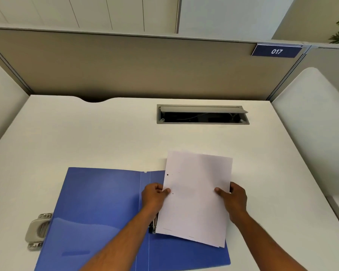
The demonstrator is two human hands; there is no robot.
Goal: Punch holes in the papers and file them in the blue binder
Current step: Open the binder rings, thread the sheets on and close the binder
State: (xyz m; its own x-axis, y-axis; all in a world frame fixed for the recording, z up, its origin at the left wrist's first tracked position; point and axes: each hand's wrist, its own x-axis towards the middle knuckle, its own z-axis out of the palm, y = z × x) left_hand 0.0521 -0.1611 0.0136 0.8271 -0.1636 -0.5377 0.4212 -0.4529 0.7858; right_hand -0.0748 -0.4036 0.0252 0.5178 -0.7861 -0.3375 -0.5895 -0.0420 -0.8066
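Note:
A blue binder (98,208) lies open on the white desk (86,133). Over its right half I hold a thin stack of white papers (196,198), tilted and lifted off the binder. Two punched holes show near the papers' left edge. My left hand (155,196) pinches that left edge, thumb on top, just above the binder's metal ring mechanism (155,223), which is mostly hidden by my wrist and the sheets. My right hand (233,198) pinches the right edge, thumb on top. A grey hole punch (37,230) sits on the desk, half tucked under the binder's left cover.
An open grey cable hatch (203,114) is set into the desk farther back. A beige partition (125,65) with a blue "017" sign (277,50) closes off the rear. White side panels stand at both desk edges.

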